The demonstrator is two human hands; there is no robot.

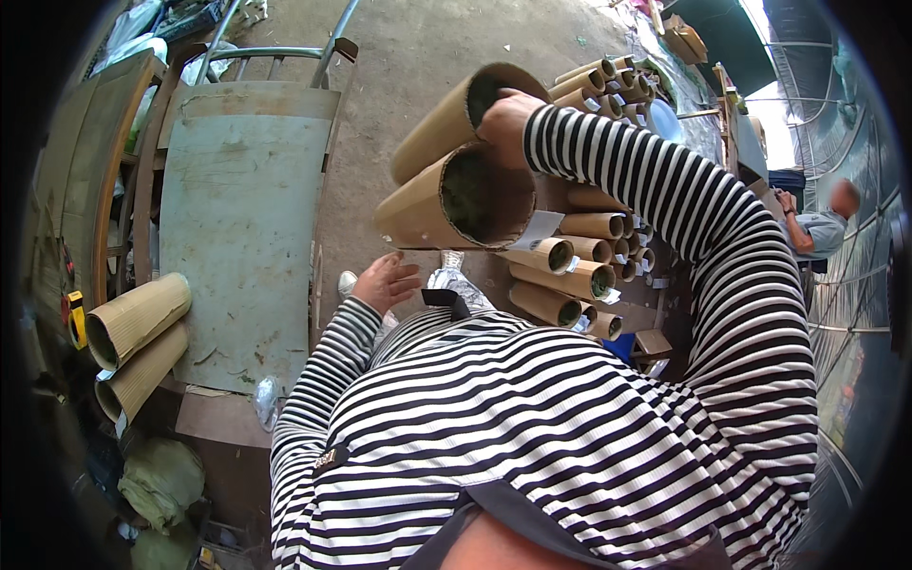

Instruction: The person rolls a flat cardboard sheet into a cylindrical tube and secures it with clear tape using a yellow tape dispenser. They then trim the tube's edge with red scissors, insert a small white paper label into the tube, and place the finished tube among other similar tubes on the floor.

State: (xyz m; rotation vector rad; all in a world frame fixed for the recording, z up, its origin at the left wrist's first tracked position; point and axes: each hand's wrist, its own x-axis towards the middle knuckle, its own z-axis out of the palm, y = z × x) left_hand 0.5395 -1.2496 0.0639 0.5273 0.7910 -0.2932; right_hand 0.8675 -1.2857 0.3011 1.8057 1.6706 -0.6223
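Observation:
Two large rolled tubes of brown corrugated cardboard hang in front of me, side by side. Green plant matter shows deep inside the nearer tube (408, 211) and the farther tube (432, 133). My right hand (508, 123) is closed on their rims where the two meet; its fingertips are partly hidden inside the openings. A white paper tag (540, 228) sticks out by the nearer tube's mouth. Below the tubes' left end is my left hand (387, 283), fingers stretched and apart, holding nothing.
Several similar tubes (584, 225) lie stacked on the right, more (603, 85) behind them. At left stands a worn pale-green table (242, 218), with two tubes (138, 318) beside its near-left corner. A metal frame (275, 52) is behind it. Another person (817, 228) is far right.

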